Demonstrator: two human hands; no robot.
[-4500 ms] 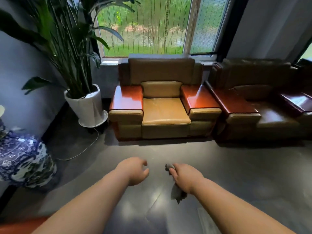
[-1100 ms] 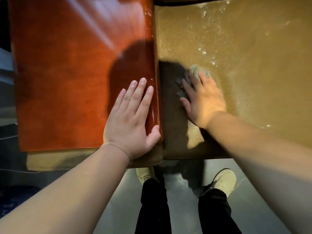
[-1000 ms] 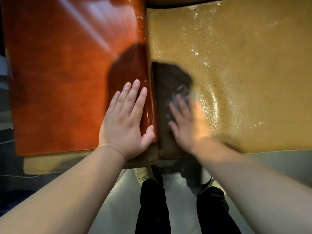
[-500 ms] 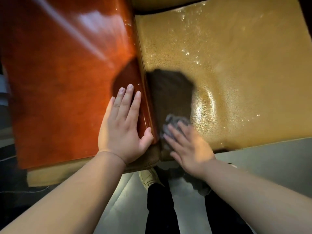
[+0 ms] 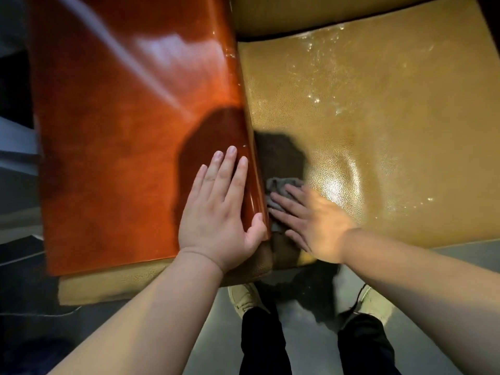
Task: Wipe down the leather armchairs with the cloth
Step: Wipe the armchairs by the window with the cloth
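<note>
Since the previous frame, your right hand drew the grey cloth nearer the seat cushion front, fingers flat pressing it; your left hand lay flat, fingers together, on the red armrest. Most wiping apparently remained.
</note>
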